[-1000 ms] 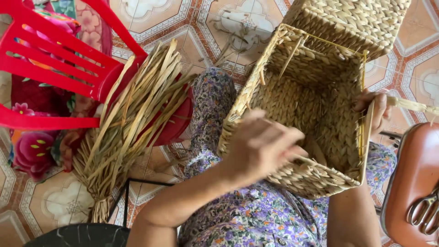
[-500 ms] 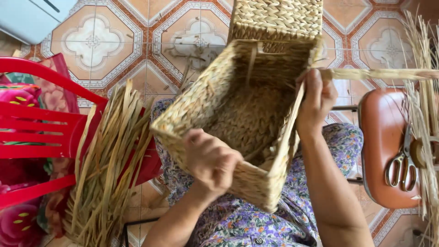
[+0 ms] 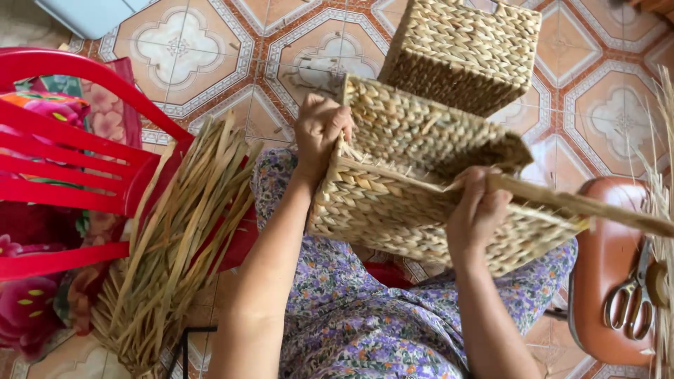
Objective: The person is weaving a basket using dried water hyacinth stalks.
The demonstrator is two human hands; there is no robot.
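A woven straw basket [image 3: 414, 175] rests tilted on my lap, its outer side turned towards me. My left hand [image 3: 319, 130] grips the basket's left upper corner. My right hand [image 3: 477, 210] presses on the basket's near wall and holds a long flat straw strand [image 3: 597, 209] that runs off to the right. A second woven basket [image 3: 470, 49] stands behind on the tiled floor.
A bundle of dried straw [image 3: 175, 245] leans on a red plastic chair [image 3: 70, 168] at the left. A brown stool [image 3: 618, 281] at the right carries scissors [image 3: 632, 298]. More straw [image 3: 660, 196] hangs along the right edge. Patterned floor tiles [image 3: 175, 49] lie beyond.
The basket has been turned over: its open inside faced me before, its outer wall faces me now. My left hand moved from the near rim up to the left corner.
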